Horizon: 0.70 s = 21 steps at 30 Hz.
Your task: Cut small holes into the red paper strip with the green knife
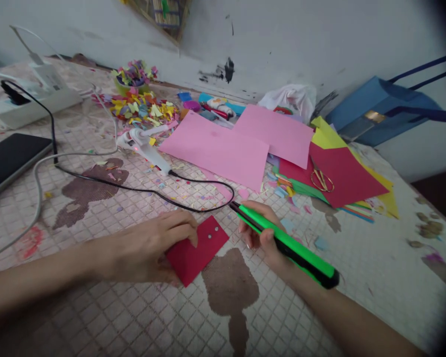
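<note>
My left hand [171,240] is closed on a small red paper card [198,258], which looks folded. Two small pale dots or holes show near the card's far corner. Wrapped by the fingers of my right hand [262,223] is a long green and black tool that looks like a utility knife [286,245]. Its dark narrow end points up and left, just past the card, and the two do not touch. Beyond my hands lies a white glue gun [144,148] with a small red light and a black cable [134,188].
Pink sheets [219,148] lie at the back middle. Gold-handled scissors [322,179] rest on a red sheet [349,173] over other coloured paper. Paper scraps [141,111] and a filled bowl [132,87] sit back left, near a power strip [33,106]. A blue bag [382,111] stands right.
</note>
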Motion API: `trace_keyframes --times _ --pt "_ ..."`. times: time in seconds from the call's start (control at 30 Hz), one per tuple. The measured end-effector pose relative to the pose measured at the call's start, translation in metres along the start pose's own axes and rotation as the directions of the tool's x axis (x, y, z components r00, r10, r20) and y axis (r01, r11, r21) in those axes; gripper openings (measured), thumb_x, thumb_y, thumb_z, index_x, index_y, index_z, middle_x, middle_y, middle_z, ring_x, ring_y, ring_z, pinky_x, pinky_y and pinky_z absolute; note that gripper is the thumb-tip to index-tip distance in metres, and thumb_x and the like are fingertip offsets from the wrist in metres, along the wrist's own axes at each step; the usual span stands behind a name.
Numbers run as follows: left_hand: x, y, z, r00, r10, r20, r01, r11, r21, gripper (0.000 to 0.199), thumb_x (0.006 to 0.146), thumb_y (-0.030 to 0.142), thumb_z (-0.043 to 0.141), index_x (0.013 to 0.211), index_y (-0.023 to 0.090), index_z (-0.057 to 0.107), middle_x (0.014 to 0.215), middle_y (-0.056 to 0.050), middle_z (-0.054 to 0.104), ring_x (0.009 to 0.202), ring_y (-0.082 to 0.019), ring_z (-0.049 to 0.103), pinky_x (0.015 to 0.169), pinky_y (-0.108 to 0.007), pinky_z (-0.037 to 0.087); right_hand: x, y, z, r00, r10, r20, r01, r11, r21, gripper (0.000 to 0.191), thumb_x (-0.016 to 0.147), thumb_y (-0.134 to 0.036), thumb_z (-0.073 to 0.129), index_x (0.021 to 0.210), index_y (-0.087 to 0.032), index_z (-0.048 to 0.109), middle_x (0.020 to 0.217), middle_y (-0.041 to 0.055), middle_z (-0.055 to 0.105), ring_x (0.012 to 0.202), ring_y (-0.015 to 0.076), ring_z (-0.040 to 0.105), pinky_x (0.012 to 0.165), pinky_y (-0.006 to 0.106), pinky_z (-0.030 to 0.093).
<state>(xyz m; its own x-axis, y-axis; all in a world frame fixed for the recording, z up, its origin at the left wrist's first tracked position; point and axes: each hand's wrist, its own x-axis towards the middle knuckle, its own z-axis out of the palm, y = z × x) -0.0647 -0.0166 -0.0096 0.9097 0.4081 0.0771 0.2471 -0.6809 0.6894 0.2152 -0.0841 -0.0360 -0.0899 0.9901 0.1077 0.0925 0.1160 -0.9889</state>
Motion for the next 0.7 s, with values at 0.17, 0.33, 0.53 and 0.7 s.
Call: trace_keyframes --times 0.17,0.33,0.53,0.7 --pt "0.003 0.0 0.005 0.999 0.025 -0.022 -0.026 0.998 -0.06 0.029 0.083 0.012 0.068 0.108 0.022 0.056 0.119 -0.005 0.056 0.109 -0.02 0.056 0.093 -0.03 0.047 0.002 0.001 0.002 0.998 0.061 -0.019 -0.057 0.983 0.176 0.054 0.087 -0.07 0.053 0.126 -0.032 0.055 0.082 0.0025 0.062 0.057 0.0148 0.054 0.046 0.026 0.042" --pt "0.009 0.0 0.006 0.994 -0.062 -0.092 0.046 0.985 -0.166 0.021 0.084 0.016 0.07 0.099 0.02 0.057 0.104 -0.002 0.06 0.097 -0.018 0.06 0.082 -0.028 0.049 0.006 -0.014 0.007 0.995 0.095 -0.006 -0.094 0.993 0.07 0.028 0.089 -0.043 0.068 0.112 -0.028 0.062 0.081 -0.0008 0.063 0.059 0.0123 0.055 0.052 0.025 0.046" --pt "0.012 -0.008 -0.003 0.999 0.032 -0.012 -0.034 0.975 -0.218 0.044 0.072 0.015 0.08 0.109 0.021 0.057 0.114 -0.004 0.059 0.105 -0.02 0.06 0.088 -0.029 0.049 0.0 -0.032 0.017 0.998 0.025 0.054 -0.022 0.998 -0.055 0.013 0.094 -0.035 0.061 0.103 -0.027 0.064 0.086 -0.0002 0.064 0.064 0.012 0.057 0.057 0.025 0.049" --pt "0.009 -0.011 -0.001 0.994 0.11 -0.012 -0.11 0.974 -0.2 0.048 0.076 0.012 0.078 0.116 0.022 0.053 0.125 -0.006 0.056 0.116 -0.02 0.056 0.098 -0.028 0.046 -0.005 -0.032 0.016 0.999 -0.012 0.037 0.018 0.987 -0.16 0.02 0.093 -0.028 0.063 0.113 -0.032 0.063 0.102 -0.0011 0.065 0.073 0.0112 0.061 0.064 0.024 0.051"
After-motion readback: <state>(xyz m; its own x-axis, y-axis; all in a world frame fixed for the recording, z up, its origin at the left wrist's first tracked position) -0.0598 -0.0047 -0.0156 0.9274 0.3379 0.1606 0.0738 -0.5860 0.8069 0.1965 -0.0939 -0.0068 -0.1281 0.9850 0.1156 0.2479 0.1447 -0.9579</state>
